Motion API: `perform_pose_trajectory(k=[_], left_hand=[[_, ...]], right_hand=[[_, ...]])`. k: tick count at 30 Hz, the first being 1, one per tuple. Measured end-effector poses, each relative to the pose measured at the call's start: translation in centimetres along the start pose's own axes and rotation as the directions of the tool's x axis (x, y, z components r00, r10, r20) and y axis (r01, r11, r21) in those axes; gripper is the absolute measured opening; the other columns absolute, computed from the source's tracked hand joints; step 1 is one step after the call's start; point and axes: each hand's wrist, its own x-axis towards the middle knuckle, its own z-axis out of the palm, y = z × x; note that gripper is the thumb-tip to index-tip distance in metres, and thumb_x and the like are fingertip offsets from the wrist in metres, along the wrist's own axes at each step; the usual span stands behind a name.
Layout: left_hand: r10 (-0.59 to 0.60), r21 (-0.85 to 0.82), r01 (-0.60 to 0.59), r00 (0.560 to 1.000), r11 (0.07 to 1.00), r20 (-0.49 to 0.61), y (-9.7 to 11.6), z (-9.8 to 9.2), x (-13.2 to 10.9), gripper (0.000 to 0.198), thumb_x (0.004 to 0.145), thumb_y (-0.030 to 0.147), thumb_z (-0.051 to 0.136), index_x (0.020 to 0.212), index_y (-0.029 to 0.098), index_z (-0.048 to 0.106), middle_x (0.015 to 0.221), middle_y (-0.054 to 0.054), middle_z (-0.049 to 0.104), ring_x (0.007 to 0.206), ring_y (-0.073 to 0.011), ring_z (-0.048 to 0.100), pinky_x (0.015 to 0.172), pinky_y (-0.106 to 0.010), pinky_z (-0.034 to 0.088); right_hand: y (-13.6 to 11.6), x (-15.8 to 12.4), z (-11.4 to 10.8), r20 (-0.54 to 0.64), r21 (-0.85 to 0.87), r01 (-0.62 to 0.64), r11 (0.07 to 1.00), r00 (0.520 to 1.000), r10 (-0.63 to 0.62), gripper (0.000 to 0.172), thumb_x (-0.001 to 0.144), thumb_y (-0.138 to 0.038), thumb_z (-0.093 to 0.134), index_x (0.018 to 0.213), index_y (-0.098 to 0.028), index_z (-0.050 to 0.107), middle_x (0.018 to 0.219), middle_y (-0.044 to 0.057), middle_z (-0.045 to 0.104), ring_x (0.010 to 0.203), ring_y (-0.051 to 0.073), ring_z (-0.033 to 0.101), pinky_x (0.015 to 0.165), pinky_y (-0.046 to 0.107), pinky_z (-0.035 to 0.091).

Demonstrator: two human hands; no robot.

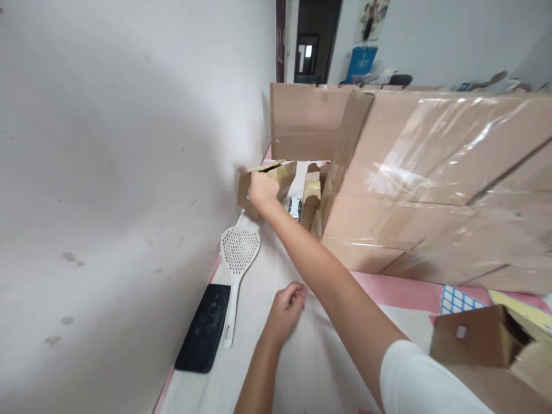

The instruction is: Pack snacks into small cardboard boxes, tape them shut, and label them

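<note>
My right hand point(264, 192) reaches far forward along the wall, its fingers closed on the upper edge of a small brown cardboard box point(245, 194). Part of that box is hidden behind the hand. Nearer to me, my left hand point(288, 307) hovers low over the pale cloth with its fingers curled in and nothing visible in them. Left of it lies a white slotted skimmer point(240, 250), its handle resting beside a black phone-like slab point(204, 328). A small white packet with a dark pattern point(295, 207) lies just right of the right forearm, next to a torn cardboard piece point(311, 192).
A large taped cardboard barrier point(409, 172) stands across the right side. At lower right sits an open cardboard box point(470, 339). The white wall point(107, 172) bounds the left. Behind the barrier are a blue bag point(362, 62) and a doorway point(314, 40).
</note>
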Motion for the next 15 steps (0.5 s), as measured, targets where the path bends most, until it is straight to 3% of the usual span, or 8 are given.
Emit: perform_pose_trajectory(k=[2,5,7,9,11,12,15], left_hand=[[0.012,0.012,-0.012,1.0,1.0,-0.008,0.0,0.1,0.0,0.019,0.091,0.03,0.05,0.09,0.018,0.065,0.068,0.001,0.057,0.065,-0.0151,0.053,0.064,-0.027,0.039],[0.024,0.03,-0.024,1.0,0.999,-0.011,0.1,0.1,0.0,0.021,0.09,0.031,0.051,0.093,0.018,0.067,0.067,0.001,0.057,0.065,-0.0159,0.053,0.065,-0.027,0.039],[0.032,0.037,-0.032,0.999,0.999,-0.013,0.1,0.1,0.0,0.021,0.09,0.032,0.052,0.094,0.018,0.068,0.065,0.001,0.056,0.065,-0.016,0.053,0.066,-0.027,0.039],[0.039,0.042,-0.038,0.999,0.998,-0.013,0.1,0.1,0.0,0.021,0.09,0.032,0.052,0.093,0.019,0.068,0.065,0.002,0.056,0.065,-0.0159,0.053,0.067,-0.027,0.039],[0.044,0.046,-0.043,0.999,0.998,-0.01,0.2,0.1,0.0,0.021,0.09,0.032,0.052,0.092,0.019,0.068,0.066,0.002,0.057,0.065,-0.0159,0.053,0.067,-0.027,0.039],[0.045,0.048,-0.045,0.999,0.998,-0.009,0.2,0.1,0.0,0.022,0.091,0.033,0.052,0.092,0.019,0.068,0.066,0.002,0.057,0.065,-0.0158,0.052,0.067,-0.027,0.039],[0.047,0.055,-0.047,0.999,0.997,-0.004,0.4,0.1,0.0,0.025,0.093,0.036,0.05,0.093,0.018,0.067,0.065,0.002,0.056,0.063,-0.015,0.05,0.064,-0.026,0.037]], right_hand=[[-0.8,-3.3,0.0,0.01,-0.071,0.028,0.997,1.0,-0.027,0.033,0.098,-0.008,0.044,0.12,-0.014,0.067,0.121,0.017,0.07,0.114,0.031,0.067,0.096,0.049,0.052],[-0.3,-7.8,-0.7,0.056,-0.182,0.063,0.981,0.997,-0.053,0.024,0.095,-0.013,0.055,0.112,-0.014,0.072,0.118,0.019,0.069,0.106,0.033,0.069,0.092,0.051,0.053],[0.9,-10.0,-1.3,0.014,-0.241,0.119,0.963,0.993,-0.119,0.031,0.089,-0.018,0.065,0.12,-0.018,0.071,0.136,0.019,0.059,0.114,0.038,0.063,0.096,0.057,0.05],[2.2,-11.3,-1.7,-0.119,-0.218,0.191,0.957,0.968,-0.22,0.052,0.089,-0.022,0.065,0.14,-0.026,0.059,0.157,0.015,0.04,0.129,0.043,0.051,0.102,0.063,0.043],[3.6,-11.4,-1.5,-0.295,-0.068,0.234,0.97,0.924,-0.243,0.062,0.096,-0.026,0.052,0.156,-0.028,0.037,0.165,0.012,0.025,0.142,0.041,0.037,0.111,0.062,0.037],[4.4,-10.9,-1.2,-0.365,0.056,0.225,0.973,0.911,-0.19,0.062,0.099,-0.028,0.044,0.159,-0.024,0.03,0.166,0.012,0.023,0.146,0.037,0.032,0.115,0.058,0.033],[6.7,-8.0,0.7,-0.37,0.479,0.098,0.872,0.924,0.099,0.06,0.102,-0.033,0.025,0.158,-0.012,0.025,0.161,0.019,0.033,0.149,0.028,0.03,0.12,0.051,0.03]])
